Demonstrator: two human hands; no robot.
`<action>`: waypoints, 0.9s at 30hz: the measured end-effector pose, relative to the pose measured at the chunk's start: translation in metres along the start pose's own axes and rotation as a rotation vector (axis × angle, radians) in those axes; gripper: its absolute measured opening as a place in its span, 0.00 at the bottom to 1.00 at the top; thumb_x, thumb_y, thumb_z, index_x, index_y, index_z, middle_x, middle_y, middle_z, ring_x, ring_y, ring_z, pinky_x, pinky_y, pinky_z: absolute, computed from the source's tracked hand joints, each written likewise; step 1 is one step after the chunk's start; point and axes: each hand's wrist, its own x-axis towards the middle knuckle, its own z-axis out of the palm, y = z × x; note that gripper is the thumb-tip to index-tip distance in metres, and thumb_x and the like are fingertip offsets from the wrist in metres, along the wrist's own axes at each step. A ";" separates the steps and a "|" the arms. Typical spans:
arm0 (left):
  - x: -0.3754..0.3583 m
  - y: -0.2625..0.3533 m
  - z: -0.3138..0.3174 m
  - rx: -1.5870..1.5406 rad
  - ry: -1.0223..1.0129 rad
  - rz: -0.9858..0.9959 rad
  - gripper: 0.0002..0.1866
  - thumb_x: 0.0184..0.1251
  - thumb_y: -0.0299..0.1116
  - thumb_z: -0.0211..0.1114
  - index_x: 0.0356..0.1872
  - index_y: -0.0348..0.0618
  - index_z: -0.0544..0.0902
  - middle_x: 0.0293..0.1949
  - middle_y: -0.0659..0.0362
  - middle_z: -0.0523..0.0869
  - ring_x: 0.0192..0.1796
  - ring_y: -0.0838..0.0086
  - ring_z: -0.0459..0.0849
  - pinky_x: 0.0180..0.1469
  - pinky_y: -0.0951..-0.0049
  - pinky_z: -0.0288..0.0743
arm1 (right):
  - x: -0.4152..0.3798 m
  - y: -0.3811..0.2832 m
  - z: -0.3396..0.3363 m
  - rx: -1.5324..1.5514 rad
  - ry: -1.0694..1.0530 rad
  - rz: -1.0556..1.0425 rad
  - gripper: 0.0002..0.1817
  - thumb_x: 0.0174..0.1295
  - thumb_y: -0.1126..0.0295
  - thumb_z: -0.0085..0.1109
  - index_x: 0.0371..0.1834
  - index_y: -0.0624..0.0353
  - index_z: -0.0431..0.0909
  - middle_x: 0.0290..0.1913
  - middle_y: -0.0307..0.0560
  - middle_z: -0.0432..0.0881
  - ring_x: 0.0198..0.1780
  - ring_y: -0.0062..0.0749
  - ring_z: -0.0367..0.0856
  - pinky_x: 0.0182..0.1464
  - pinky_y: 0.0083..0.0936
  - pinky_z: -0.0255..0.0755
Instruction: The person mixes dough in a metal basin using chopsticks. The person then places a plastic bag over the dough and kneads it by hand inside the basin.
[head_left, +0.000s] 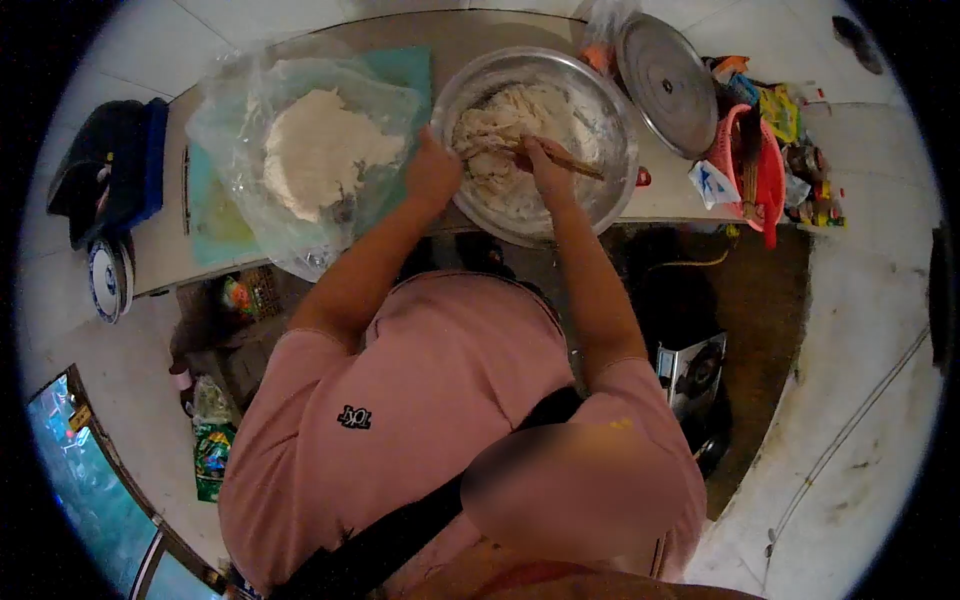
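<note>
A wide metal bowl (612,110) on the counter holds shaggy, floury dough (500,125), with loose flour stuck around its inner wall. My left hand (433,172) is closed on the bowl's left rim. Over the bowl, my right hand (549,175) grips a pair of wooden chopsticks (580,168), whose tips reach into the dough on the left. Beside my left hand, an open clear plastic bag (235,140) has a heap of white flour (318,150) in it. The bag lies on a greenish-blue board (215,225).
A round metal lid (668,85) leans at the wall right of the bowl. Farther right stands a red plastic basket (768,175) with utensils, near several seasoning packets (780,112). Dark blue racks (115,170) and patterned plates (108,280) are at the left. The counter's front edge (660,215) runs before me.
</note>
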 end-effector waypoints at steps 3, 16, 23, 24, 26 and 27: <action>0.004 -0.009 0.010 -0.010 0.129 0.073 0.36 0.51 0.37 0.56 0.60 0.33 0.52 0.39 0.40 0.78 0.39 0.48 0.78 0.41 0.55 0.71 | 0.000 0.008 -0.028 0.021 -0.065 0.051 0.15 0.58 0.63 0.55 0.38 0.67 0.75 0.32 0.48 0.80 0.31 0.30 0.80 0.34 0.22 0.74; 0.009 -0.017 0.029 0.009 0.379 0.223 0.31 0.49 0.31 0.54 0.57 0.34 0.57 0.42 0.39 0.76 0.42 0.45 0.76 0.46 0.54 0.68 | -0.037 -0.095 -0.145 -0.073 0.058 -0.020 0.12 0.59 0.68 0.52 0.36 0.69 0.74 0.28 0.46 0.79 0.28 0.26 0.78 0.33 0.21 0.74; -0.012 0.007 0.001 -0.045 0.230 0.123 0.28 0.49 0.31 0.53 0.54 0.37 0.58 0.39 0.37 0.76 0.41 0.43 0.75 0.44 0.53 0.68 | -0.023 -0.027 -0.093 -0.770 -0.062 -0.440 0.08 0.57 0.71 0.53 0.39 0.59 0.76 0.33 0.43 0.79 0.35 0.24 0.78 0.36 0.22 0.72; -0.013 0.011 -0.002 -0.057 0.225 0.102 0.28 0.49 0.31 0.54 0.54 0.37 0.58 0.39 0.37 0.76 0.40 0.43 0.76 0.44 0.53 0.68 | -0.027 -0.028 -0.081 -0.902 -0.104 -0.482 0.08 0.57 0.70 0.53 0.39 0.59 0.76 0.33 0.43 0.79 0.36 0.24 0.78 0.36 0.22 0.72; -0.010 0.012 0.000 -0.067 0.214 0.072 0.29 0.49 0.31 0.54 0.55 0.37 0.58 0.39 0.36 0.76 0.40 0.44 0.76 0.44 0.53 0.68 | -0.033 -0.034 -0.061 -1.167 -0.188 -0.570 0.08 0.58 0.69 0.52 0.39 0.57 0.76 0.32 0.42 0.79 0.37 0.24 0.78 0.36 0.21 0.71; -0.008 0.010 0.002 -0.061 0.209 0.060 0.30 0.49 0.31 0.55 0.55 0.36 0.58 0.39 0.36 0.76 0.40 0.44 0.76 0.44 0.53 0.68 | -0.030 -0.034 -0.063 -1.108 -0.164 -0.601 0.09 0.58 0.68 0.52 0.39 0.57 0.76 0.32 0.42 0.79 0.36 0.24 0.78 0.36 0.21 0.71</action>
